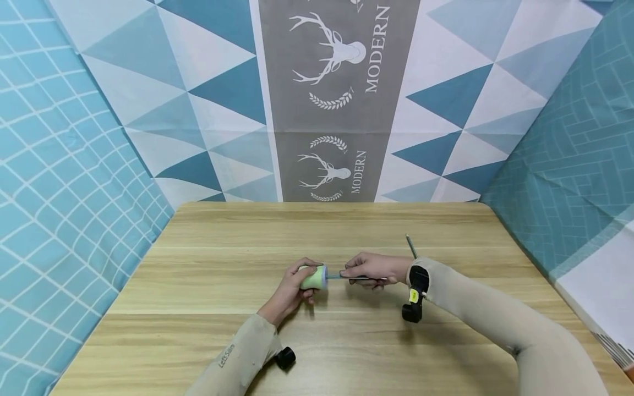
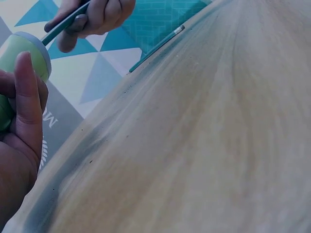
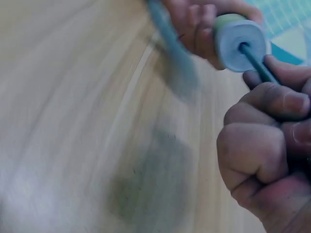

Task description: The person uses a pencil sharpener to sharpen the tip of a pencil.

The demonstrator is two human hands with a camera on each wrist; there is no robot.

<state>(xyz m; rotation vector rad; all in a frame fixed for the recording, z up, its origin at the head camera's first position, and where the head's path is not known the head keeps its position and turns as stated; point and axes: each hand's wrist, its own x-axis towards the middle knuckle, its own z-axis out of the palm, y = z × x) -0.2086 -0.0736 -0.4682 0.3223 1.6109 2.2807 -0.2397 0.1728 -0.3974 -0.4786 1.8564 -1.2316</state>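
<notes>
My left hand (image 1: 291, 290) grips a green cylindrical pencil sharpener (image 1: 311, 279) above the table, its pale lilac end (image 3: 229, 47) facing right. Into the round hole of that end goes the tip of a dark green pencil (image 3: 260, 67); the tip itself is hidden inside. My right hand (image 1: 372, 267) pinches this pencil between thumb and fingers, a short way from the sharpener, and the fingers curl round its shaft. A second green pencil (image 2: 154, 50) lies on the table beyond the right wrist, partly hidden by it in the head view.
The wooden table (image 1: 208, 247) spreads around both hands. Behind it hangs a patterned cloth (image 1: 327, 115), with blue cloths at the left and right sides. Each sleeve carries a black wrist camera (image 1: 419, 291). A white surface (image 1: 604, 280) stands past the table's right edge.
</notes>
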